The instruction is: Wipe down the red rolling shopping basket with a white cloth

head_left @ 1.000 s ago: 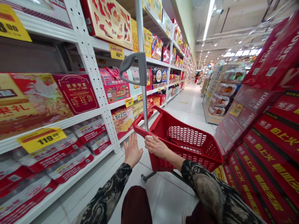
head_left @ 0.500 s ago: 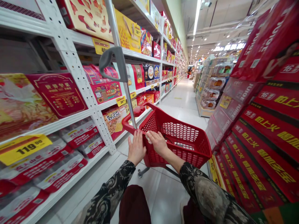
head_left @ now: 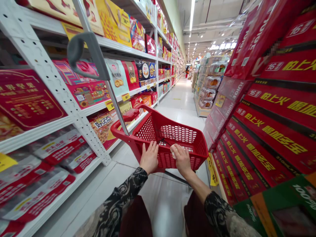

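Observation:
A red plastic rolling basket (head_left: 164, 160) with a perforated wall stands in front of me. Its metal pole rises on the left to a grey handle grip (head_left: 100, 56). My left hand (head_left: 149, 158) lies with fingers stretched out on the basket's near rim. Further right along that rim, my right hand (head_left: 183, 159) presses a crumpled white tissue or cloth (head_left: 173, 152), partly hidden under its fingers. A thin dark strip, which I cannot identify, shows inside the basket behind the hands.
White shelves (head_left: 81, 128) with boxed snacks and packed bottles line the left. Stacked red drink cartons (head_left: 261, 131) rise close on the right, with a green box (head_left: 283, 204) low in front. The tiled aisle (head_left: 177, 98) runs ahead, and a person (head_left: 187, 71) is far off.
Both hands have moved from the handle end onto the near rim, further right along the basket and further apart. The view has shifted, so basket and shelves appear further left.

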`<state>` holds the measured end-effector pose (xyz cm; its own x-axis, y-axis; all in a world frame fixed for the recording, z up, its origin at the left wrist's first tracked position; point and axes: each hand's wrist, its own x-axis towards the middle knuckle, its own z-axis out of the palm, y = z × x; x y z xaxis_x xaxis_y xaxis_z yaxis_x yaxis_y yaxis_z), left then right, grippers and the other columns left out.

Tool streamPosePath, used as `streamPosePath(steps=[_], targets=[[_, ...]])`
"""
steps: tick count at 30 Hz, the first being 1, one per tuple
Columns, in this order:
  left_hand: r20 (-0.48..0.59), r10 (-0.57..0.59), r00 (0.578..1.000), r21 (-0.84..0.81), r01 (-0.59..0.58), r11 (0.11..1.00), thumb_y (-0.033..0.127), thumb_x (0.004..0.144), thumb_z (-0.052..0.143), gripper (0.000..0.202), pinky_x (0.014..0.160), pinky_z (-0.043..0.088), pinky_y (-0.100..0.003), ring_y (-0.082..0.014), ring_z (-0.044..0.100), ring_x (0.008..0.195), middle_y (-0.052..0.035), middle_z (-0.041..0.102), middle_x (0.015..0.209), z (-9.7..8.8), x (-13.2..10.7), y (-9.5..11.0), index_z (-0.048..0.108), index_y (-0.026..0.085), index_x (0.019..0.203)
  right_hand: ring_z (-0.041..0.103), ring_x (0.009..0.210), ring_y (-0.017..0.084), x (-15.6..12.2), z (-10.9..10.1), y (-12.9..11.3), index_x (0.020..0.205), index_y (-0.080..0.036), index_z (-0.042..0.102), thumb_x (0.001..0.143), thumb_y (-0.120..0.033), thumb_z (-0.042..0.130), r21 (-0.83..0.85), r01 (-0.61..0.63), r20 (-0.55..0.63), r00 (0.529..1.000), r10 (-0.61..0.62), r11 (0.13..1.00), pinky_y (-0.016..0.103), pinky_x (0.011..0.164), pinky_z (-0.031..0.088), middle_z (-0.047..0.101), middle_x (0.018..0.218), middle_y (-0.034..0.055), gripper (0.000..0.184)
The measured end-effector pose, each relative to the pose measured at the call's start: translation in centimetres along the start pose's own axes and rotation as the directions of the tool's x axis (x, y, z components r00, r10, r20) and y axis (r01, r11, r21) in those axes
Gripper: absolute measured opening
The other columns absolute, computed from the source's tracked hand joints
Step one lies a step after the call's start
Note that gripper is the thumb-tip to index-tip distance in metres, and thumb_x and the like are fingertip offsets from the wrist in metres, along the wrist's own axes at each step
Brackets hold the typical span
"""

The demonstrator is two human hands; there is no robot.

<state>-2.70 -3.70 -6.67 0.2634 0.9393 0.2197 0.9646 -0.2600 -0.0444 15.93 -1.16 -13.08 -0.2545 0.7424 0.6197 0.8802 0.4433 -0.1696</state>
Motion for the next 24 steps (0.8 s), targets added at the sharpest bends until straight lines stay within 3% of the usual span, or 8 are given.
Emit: streamPosePath(steps=[4,8,13,16,19,21,24], targets=[[0.018,0.075,0.997,-0.053,-0.074,0.996,0.023,0.077,0.04,0.058,0.109,0.009,-0.057,-0.0254,0.024,0.135,-0.0105,0.036,0.143,0.9,0.3,3.2,0.037,0.012,0.134,0.035,0.126,0.027,0.3,-0.1,-2.4,0.129,-0.016,0.046,0.082,-0.023,0.049,0.036,-0.007,0.07,0.998,0.004,0.999,0.049,0.104,0.021,0.043,0.137,0.0123,0.047],[0.018,0.06,0.998,-0.059,-0.059,0.996,0.023,0.079,0.038,0.056,0.109,0.009,-0.057,-0.0254,0.025,0.134,-0.0116,0.037,0.142,1.0,0.9,3.5,0.039,0.012,0.133,0.037,0.124,0.027,0.8,-0.2,-2.8,0.127,-0.02,0.047,0.085,-0.032,0.047,0.059,-0.019,0.097,0.995,0.014,0.998,0.052,0.104,0.019,0.044,0.136,0.0114,0.044],[0.016,0.055,0.998,-0.038,-0.055,0.998,0.021,0.074,0.042,0.06,0.109,0.008,-0.059,-0.0257,0.023,0.135,-0.0118,0.033,0.144,1.2,0.9,3.0,0.038,0.011,0.133,0.045,0.117,0.022,0.2,-1.1,0.3,0.123,-0.023,0.051,0.087,-0.021,0.042,0.024,-0.044,0.074,0.996,0.042,0.999,0.05,0.104,0.018,0.053,0.128,0.0082,0.037],[0.01,0.053,0.999,-0.042,-0.052,0.998,0.021,0.073,0.043,0.063,0.109,0.008,-0.058,-0.0256,0.021,0.136,-0.0111,0.031,0.145,1.5,0.8,3.1,0.037,0.013,0.134,0.048,0.113,0.023,-0.9,-2.5,3.6,0.118,-0.021,0.054,0.085,-0.018,0.041,-0.018,-0.17,0.044,0.984,0.17,0.985,0.049,0.102,0.02,0.055,0.124,0.0092,0.036],[0.015,0.055,0.998,-0.054,-0.054,0.997,0.021,0.072,0.043,0.064,0.109,0.007,-0.058,-0.0262,0.019,0.136,-0.0118,0.03,0.145,1.9,1.0,3.5,0.036,0.012,0.135,0.051,0.109,0.023,-1.8,-3.9,6.1,0.113,-0.019,0.058,0.086,-0.019,0.038,-0.082,-0.333,0.014,0.942,0.335,0.939,0.05,0.1,0.024,0.058,0.12,0.0104,0.034],[0.019,0.065,0.998,-0.069,-0.063,0.996,0.021,0.072,0.043,0.064,0.109,0.007,-0.058,-0.0269,0.019,0.136,-0.0125,0.03,0.145,2.1,1.2,4.3,0.035,0.011,0.135,0.051,0.108,0.025,-1.8,-4.2,6.2,0.112,-0.017,0.059,0.086,-0.021,0.038,-0.101,-0.381,0.005,0.924,0.383,0.919,0.05,0.098,0.026,0.059,0.119,0.0119,0.033],[0.029,0.127,0.991,-0.104,-0.123,0.987,0.021,0.073,0.043,0.063,0.109,0.006,-0.058,-0.0273,0.021,0.135,-0.0131,0.031,0.145,2.2,1.6,6.3,0.035,0.011,0.135,0.048,0.112,0.026,-1.3,-3.5,4.0,0.115,-0.018,0.056,0.086,-0.025,0.042,-0.079,-0.317,0.018,0.948,0.319,0.945,0.05,0.098,0.027,0.055,0.123,0.0131,0.034]])
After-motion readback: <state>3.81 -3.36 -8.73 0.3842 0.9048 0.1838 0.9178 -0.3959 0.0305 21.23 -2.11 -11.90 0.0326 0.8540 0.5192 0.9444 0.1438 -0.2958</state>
